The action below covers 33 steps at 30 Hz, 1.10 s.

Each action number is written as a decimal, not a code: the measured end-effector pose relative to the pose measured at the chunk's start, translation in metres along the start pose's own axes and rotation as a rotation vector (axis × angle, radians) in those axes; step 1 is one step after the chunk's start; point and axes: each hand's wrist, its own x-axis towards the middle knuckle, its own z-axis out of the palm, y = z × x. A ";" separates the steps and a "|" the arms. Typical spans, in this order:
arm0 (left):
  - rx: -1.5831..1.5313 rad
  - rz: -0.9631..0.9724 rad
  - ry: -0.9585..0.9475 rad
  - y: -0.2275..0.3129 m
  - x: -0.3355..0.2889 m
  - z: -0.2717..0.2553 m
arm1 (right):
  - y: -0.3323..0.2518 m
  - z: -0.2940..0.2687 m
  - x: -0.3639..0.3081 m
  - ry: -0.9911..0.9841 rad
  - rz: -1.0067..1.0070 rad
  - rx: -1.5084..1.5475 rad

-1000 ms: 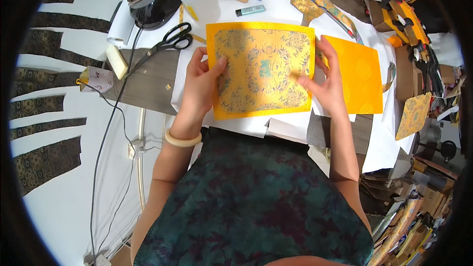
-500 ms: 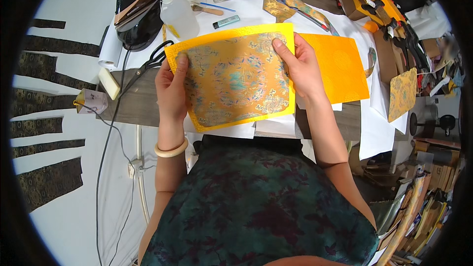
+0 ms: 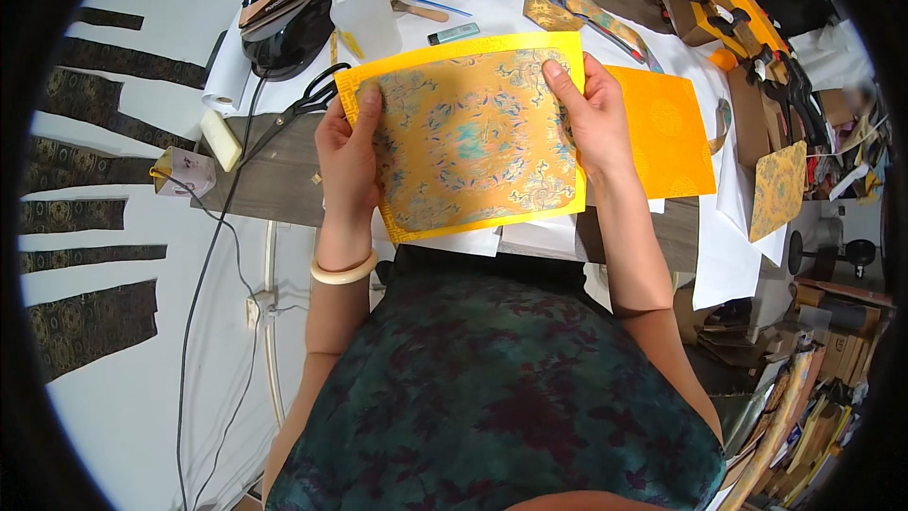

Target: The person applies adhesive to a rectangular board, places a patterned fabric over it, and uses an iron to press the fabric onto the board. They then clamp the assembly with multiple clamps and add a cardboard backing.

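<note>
Strips: dark patterned strips [image 3: 90, 322] are laid on the white surface at far left, well apart from the hands.
Carton: a small folded carton [image 3: 185, 173] is seen at the counter's [image 3: 274, 180] left end, with a pale block [image 3: 220, 140] just beside it.
Iron: a dark iron [image 3: 288, 14] is set at the upper left, a clear bottle [image 3: 364, 14] just to its right.
Scissors: black scissors [image 3: 305, 106] are laid on the counter, close beside the left hand and the sheet's upper left corner.
Left hand: the left hand [image 3: 348, 156] is closed on the sheet's left edge, thumb laid over the front; a pale bangle [image 3: 344, 272] is worn at the wrist.
Sheet: a yellow brocade sheet [image 3: 468, 132] with a floral pattern is held up between both hands, above the counter and in front of the torso. Its long axis is run left to right, slightly tilted, the right end raised; the patterned face is turned to the camera.
Right hand: the right hand [image 3: 591, 118] is clamped on the sheet's right edge, fingers over the top right corner.
Second sheet: a plain yellow-orange sheet [image 3: 667, 132] is laid flat on white paper, just right of the right hand.
Clamps: orange and black clamps [image 3: 747, 28] are piled at the upper right.
Panel: a small gold patterned panel [image 3: 777, 185] is leaned at the counter's right edge.
</note>
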 end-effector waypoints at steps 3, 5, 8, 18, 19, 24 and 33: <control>-0.011 0.013 0.002 0.001 0.000 0.002 | 0.001 -0.001 0.001 0.004 -0.011 -0.007; -0.019 0.004 0.001 0.001 0.000 0.003 | 0.001 -0.001 0.002 0.000 -0.014 0.003; 0.019 0.018 -0.008 0.001 -0.001 0.001 | 0.000 -0.001 0.001 -0.015 -0.017 0.015; 1.014 0.713 -0.403 0.077 0.045 0.021 | -0.027 0.000 0.024 -0.218 -0.148 -0.252; 0.958 0.536 -0.604 0.087 0.055 0.031 | -0.033 0.004 0.028 -0.268 -0.186 -0.263; 0.626 -0.047 -0.875 0.095 0.070 0.056 | -0.084 0.012 0.051 -0.489 -0.134 -0.630; 0.104 0.072 -0.327 0.069 0.049 0.036 | -0.034 0.005 0.039 0.041 -0.185 0.045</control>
